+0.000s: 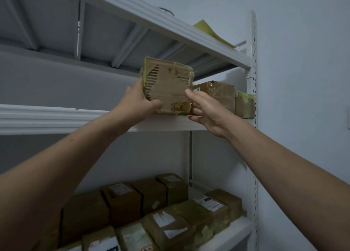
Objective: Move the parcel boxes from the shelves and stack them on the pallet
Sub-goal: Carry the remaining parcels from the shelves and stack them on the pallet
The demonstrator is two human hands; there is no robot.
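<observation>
A taped brown parcel box stands on the middle white shelf, its torn front face toward me. My left hand grips its lower left corner, thumb across the front and fingers behind the left side. My right hand is at the box's lower right corner; its fingers are fairly straight and the index fingertip touches the front face. Two more brown parcels sit right behind it on the same shelf. The pallet is out of view.
The lower shelf holds several brown parcels with white labels. The upper shelf hangs close above the box, with a yellow envelope on top. A perforated white upright and the wall bound the right side.
</observation>
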